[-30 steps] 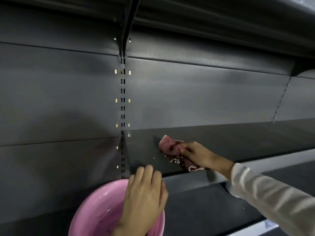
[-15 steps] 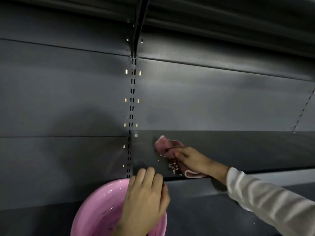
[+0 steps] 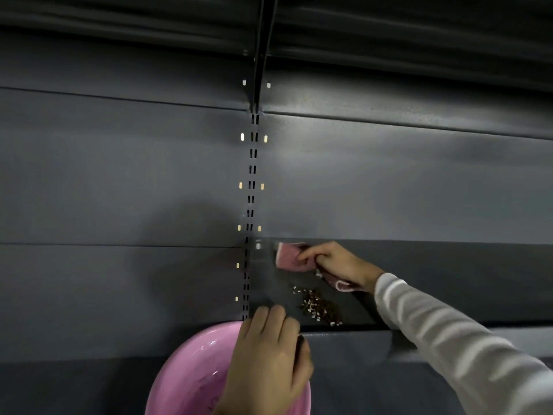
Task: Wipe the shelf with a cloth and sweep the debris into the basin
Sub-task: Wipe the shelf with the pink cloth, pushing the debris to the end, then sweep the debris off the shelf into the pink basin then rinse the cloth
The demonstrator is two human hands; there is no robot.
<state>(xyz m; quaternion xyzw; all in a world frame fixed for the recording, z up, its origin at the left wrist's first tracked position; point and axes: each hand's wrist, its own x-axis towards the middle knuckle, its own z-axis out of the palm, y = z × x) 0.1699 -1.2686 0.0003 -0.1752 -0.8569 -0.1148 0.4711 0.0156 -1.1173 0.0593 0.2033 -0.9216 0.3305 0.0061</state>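
Note:
My right hand (image 3: 335,260) grips a pink cloth (image 3: 287,255) and presses it onto the dark grey shelf (image 3: 449,280) at its back left corner, against the rear panel. A pile of small brown and white debris (image 3: 318,305) lies on the shelf in front of the cloth, near the front edge. My left hand (image 3: 267,363) holds the rim of a pink basin (image 3: 191,375) just below the shelf's front left corner. The hand covers the basin's right side.
A slotted upright post (image 3: 250,205) runs down the back panel just left of the shelf. Another shelf (image 3: 389,31) hangs overhead. A lower shelf surface (image 3: 353,381) extends below to the right of the basin.
My right hand has slid the cloth back and left to the shelf's rear corner, leaving the debris pile uncovered near the front edge. The basin and left hand stay put.

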